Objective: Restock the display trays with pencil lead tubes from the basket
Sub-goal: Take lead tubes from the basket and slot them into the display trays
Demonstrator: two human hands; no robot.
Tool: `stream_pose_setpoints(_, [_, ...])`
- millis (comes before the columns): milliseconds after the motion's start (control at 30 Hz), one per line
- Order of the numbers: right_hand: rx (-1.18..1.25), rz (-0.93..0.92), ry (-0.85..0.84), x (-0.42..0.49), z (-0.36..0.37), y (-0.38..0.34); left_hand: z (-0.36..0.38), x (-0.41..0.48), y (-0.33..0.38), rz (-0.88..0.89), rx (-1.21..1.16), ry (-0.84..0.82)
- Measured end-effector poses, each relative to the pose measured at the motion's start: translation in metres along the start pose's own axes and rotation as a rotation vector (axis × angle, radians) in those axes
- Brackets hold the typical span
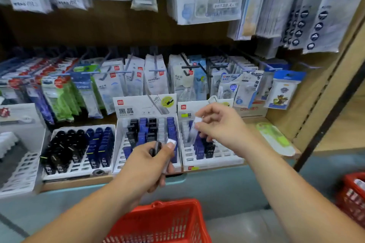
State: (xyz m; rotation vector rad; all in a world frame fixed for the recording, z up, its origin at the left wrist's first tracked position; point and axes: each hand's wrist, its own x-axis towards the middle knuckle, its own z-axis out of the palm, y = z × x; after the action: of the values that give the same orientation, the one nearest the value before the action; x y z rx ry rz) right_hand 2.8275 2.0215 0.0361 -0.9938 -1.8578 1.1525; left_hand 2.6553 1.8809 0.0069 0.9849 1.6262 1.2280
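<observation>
White tube point(197, 122) pinched in right grip point(217, 127); left grip point(149, 163) holds tubes point(157, 147).

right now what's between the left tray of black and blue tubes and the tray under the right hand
In the head view, the middle tray, part filled with black and blue tubes, stands there; the left hand holds spare tubes over its front.
</observation>
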Motion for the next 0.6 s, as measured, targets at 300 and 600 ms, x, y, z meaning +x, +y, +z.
stream_pose_setpoints(300, [-0.296,-0.094,-0.057,0.026,0.015,0.032,-0.004,0.010,-0.014,-0.076,-0.027,-0.067])
stream_pose_setpoints(600, [-0.338,-0.055,-0.100,0.030,0.016,0.033,0.006,0.015,-0.011,-0.068,0.011,-0.073])
